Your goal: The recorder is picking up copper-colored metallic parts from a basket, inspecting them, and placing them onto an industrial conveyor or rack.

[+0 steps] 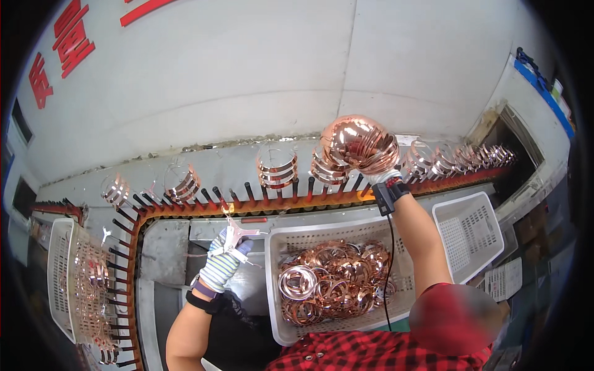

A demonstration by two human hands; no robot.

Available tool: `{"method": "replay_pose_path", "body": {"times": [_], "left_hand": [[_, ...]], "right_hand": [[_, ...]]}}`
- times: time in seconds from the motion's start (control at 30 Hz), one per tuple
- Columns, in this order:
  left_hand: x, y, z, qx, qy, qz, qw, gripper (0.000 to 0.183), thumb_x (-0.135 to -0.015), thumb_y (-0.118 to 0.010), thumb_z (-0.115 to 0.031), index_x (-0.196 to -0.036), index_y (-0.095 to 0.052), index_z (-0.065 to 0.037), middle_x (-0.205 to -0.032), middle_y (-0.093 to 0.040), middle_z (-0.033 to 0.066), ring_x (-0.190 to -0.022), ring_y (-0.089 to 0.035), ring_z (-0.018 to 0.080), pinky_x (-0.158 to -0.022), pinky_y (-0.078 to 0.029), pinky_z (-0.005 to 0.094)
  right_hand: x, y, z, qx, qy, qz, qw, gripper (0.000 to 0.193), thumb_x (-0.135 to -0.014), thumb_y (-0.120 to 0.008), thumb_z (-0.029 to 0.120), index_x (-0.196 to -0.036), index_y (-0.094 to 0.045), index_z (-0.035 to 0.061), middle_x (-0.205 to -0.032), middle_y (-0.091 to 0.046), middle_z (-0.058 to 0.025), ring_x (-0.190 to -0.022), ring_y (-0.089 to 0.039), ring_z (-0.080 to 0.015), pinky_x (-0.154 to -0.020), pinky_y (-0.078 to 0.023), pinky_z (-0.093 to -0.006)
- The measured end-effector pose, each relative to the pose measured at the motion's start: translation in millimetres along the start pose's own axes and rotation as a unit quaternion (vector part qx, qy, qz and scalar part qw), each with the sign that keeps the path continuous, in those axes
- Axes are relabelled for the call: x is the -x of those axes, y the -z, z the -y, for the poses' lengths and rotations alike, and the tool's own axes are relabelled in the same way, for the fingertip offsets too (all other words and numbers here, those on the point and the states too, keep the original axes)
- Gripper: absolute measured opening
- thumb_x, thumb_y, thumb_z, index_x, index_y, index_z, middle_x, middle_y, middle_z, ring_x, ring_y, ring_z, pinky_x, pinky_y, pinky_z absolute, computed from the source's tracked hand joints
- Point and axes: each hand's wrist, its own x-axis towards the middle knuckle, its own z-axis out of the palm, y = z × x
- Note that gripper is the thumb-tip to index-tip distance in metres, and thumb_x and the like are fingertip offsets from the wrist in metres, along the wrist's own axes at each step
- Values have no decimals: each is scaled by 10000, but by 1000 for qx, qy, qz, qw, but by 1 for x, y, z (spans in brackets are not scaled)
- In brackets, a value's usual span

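Note:
My left hand [221, 260], in a striped glove, is closed around a pale three-armed holder [234, 235] in front of the rail. Up at the rail, my right hand [385, 177], in a white glove, grips a thick bundle of shiny copper-coloured rings [359, 143]. The bundle hides most of that hand's fingers. Just left of the bundle, and partly behind it, more copper-coloured rings [328, 168] stand in a stack. Another ring stack [277, 168] sits farther left. Below my right forearm, a white perforated basket [275, 309] holds a heap of loose copper-coloured rings [337, 281].
A curved orange-brown rail [247, 207] with dark upright pegs runs along the back and down the left. Another ring-filled basket [60, 278] stands at far left. A white crate [489, 247] is at right. A black cable [391, 266] hangs from my right wrist.

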Motion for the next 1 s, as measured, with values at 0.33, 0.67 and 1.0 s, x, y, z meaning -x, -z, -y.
{"method": "replay_pose_path", "body": {"times": [0.33, 0.67, 1.0], "left_hand": [[6, 16, -5, -80, -33, -37, 996, 296, -864, -746, -303, -919, -616, -43, -753, -582, 51, -692, -544, 185, -661, -461, 345], [26, 26, -14, -44, -1, -43, 998, 281, -833, -784, -299, -900, -658, -58, -742, -607, 26, -682, -554, 141, -637, -463, 346], [36, 30, -4, -86, -50, -131, 986, 318, -843, -758, -322, -983, -667, -52, -755, -612, 48, -681, -564, 178, -643, -459, 344]], "right_hand": [[6, -74, 34, 55, 61, 36, 996, 576, -1003, -430, 414, -1477, -373, 92, -1479, -438, -143, -1325, -473, -295, -1104, -420, -451], [-5, -125, 69, 36, 86, 46, 995, 577, -1000, -441, 407, -1476, -374, 89, -1474, -442, -146, -1321, -476, -295, -1102, -421, -447], [-24, -201, 129, -91, 100, 29, 990, 578, -996, -451, 400, -1475, -375, 85, -1469, -445, -148, -1316, -479, -294, -1100, -422, -444]]}}
